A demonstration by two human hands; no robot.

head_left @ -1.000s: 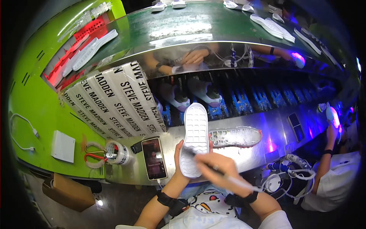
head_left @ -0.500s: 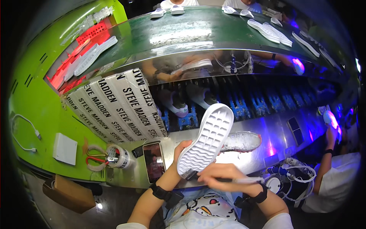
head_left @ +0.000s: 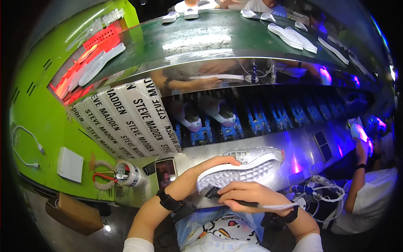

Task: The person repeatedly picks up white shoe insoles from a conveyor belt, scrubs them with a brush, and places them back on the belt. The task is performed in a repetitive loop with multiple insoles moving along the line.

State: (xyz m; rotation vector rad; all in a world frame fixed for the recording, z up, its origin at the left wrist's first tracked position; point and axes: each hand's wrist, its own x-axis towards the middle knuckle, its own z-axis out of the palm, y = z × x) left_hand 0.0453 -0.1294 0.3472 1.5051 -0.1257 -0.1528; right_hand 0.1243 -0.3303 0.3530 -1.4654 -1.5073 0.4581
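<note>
A white shoe sole (head_left: 239, 171) is tilted over the metal bench, its ridged, gridded face up. My left hand (head_left: 224, 161) is closed on its far edge near the left end. Pinched in my right hand (head_left: 249, 194) is a slim brush with a black head (head_left: 212, 192) and a pale handle trailing toward the wrist. The brush head is at the sole's near left end, seemingly touching it. Just behind lies a second white sole (head_left: 275, 152) on the bench, partly covered by the first.
A printed white box (head_left: 130, 117), a phone (head_left: 166, 173) and tape rolls (head_left: 128, 174) stand left. Blue racks (head_left: 260, 119) with shoes (head_left: 218, 111) run behind the bench. Beyond, several soles lie on a green conveyor (head_left: 235, 25). A co-worker's arm (head_left: 362, 157) and cables (head_left: 331, 189) are right.
The held sole has swung down from nearly upright to lie flatter, its upper end moving right and toward the bench. My left hand has shifted to its far edge; the brush stays near the end.
</note>
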